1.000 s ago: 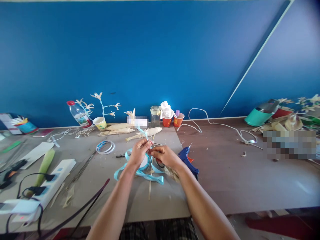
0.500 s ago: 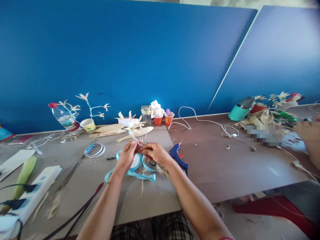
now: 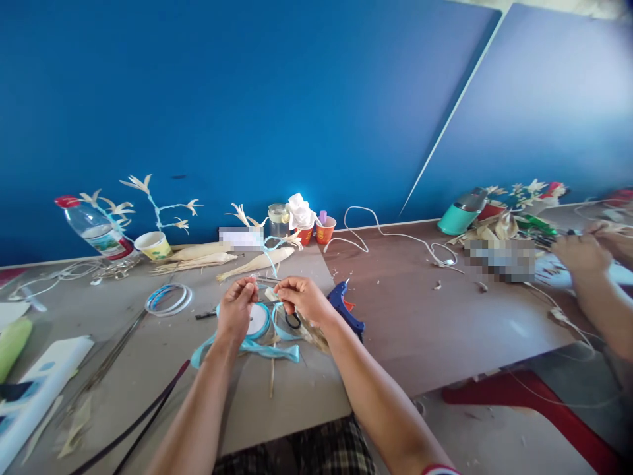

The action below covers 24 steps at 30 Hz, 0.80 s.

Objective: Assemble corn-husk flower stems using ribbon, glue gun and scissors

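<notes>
Nearest, at the lower left edge of the bench (image 3: 314, 392), lies a white power strip (image 3: 47, 389), and a dark cord (image 3: 153, 406) runs up from the bottom. Farther in, a thin stick (image 3: 271, 376) points toward a loose blue ribbon (image 3: 277, 354) and its spool (image 3: 257, 321), with the black loop of a pair of scissors (image 3: 293, 321) and some dry husk (image 3: 314, 334) just beside. Over these are the two hands, near each other but apart. The left hand (image 3: 238, 305) is curled, thumb against fingers; what it has hold of is too small to tell. The right hand (image 3: 301, 298) pinches the lower end of a flower spray (image 3: 270, 253), whose blue stem rises beyond the fingertips, pale petals spreading to both sides. A blue glue gun (image 3: 343, 307) lies right of the right hand; white rings (image 3: 169, 300) lie to the left. Along the far edge are a tilted bottle (image 3: 99, 227), a yellow cup (image 3: 153, 246), a jar (image 3: 278, 221) and red cups (image 3: 325, 231), before a blue panel (image 3: 247, 99).
</notes>
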Each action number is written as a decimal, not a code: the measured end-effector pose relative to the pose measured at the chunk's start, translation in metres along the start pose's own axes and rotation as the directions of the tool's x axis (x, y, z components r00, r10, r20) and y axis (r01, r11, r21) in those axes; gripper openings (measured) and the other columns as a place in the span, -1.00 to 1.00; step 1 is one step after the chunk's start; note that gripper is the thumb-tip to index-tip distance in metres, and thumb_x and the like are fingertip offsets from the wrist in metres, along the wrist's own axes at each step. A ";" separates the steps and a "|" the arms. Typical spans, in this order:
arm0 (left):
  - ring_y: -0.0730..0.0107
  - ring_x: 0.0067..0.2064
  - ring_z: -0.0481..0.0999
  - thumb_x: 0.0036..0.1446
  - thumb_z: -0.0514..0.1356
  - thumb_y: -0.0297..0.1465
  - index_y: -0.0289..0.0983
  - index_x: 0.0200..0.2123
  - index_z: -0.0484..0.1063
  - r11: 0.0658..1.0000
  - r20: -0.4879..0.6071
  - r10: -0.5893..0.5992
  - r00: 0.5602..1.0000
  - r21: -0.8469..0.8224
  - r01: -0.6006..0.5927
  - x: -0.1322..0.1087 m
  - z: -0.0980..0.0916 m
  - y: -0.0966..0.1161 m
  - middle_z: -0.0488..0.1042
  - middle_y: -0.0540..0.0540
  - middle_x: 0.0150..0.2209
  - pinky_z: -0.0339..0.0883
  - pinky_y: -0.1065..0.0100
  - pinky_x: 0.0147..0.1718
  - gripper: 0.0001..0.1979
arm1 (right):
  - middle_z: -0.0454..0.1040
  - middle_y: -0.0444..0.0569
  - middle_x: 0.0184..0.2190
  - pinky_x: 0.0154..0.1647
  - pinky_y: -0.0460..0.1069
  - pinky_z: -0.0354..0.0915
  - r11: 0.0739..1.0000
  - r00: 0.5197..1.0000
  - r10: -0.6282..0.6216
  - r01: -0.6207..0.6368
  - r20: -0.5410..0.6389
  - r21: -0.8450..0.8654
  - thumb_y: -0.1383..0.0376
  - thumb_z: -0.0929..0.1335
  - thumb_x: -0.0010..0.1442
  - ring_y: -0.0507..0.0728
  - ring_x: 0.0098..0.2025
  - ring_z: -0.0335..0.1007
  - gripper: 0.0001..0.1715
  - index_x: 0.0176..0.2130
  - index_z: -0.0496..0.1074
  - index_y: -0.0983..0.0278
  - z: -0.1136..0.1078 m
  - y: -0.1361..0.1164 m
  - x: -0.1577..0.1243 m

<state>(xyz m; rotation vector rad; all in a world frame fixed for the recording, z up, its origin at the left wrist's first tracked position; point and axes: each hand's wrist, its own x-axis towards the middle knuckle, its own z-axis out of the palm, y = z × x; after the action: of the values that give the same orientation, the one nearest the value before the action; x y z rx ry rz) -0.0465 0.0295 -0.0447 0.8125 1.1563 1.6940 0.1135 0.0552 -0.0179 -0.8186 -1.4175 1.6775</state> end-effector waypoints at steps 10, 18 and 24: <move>0.63 -0.64 0.08 0.02 0.26 -0.25 -0.27 -0.29 0.44 0.996 -0.116 0.077 0.990 -0.047 -0.082 0.001 -0.005 0.006 0.08 0.19 -0.70 0.21 0.51 -0.50 -0.77 | 0.24 -0.24 -0.67 -0.61 -0.15 0.03 0.999 0.998 -0.032 0.034 -0.053 0.032 0.25 0.34 -0.02 -0.11 -0.68 0.08 -0.80 -0.38 0.41 0.34 -0.009 -0.004 0.001; 0.54 -0.51 0.28 -0.05 0.29 -0.14 -0.34 -0.27 0.50 0.997 0.156 0.021 0.987 -0.076 -0.009 -0.007 0.001 0.009 0.34 0.02 -0.54 0.23 0.44 -0.46 -0.61 | 0.35 -0.17 -0.60 -0.51 -0.14 0.08 0.937 0.995 -0.057 0.083 0.086 -0.338 0.34 0.31 0.03 -0.06 -0.56 0.13 -0.79 -0.36 0.52 0.35 -0.005 0.001 -0.001; 0.62 -0.54 0.23 -0.05 0.33 -0.27 -0.33 -0.52 0.43 0.990 0.130 0.059 0.990 -0.138 -0.041 -0.010 0.004 0.015 0.33 0.03 -0.51 0.21 0.47 -0.48 -0.77 | 0.48 -0.13 -0.47 -0.40 -0.13 0.16 0.861 0.987 -0.031 0.106 0.157 -0.497 0.38 0.30 0.05 -0.02 -0.46 0.25 -0.76 -0.33 0.56 0.32 -0.003 0.002 -0.001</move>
<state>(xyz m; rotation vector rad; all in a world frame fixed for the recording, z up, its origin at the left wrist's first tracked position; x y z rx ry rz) -0.0439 0.0196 -0.0291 0.8626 0.9268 1.7111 0.1166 0.0558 -0.0201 -0.9253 -2.0118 1.3411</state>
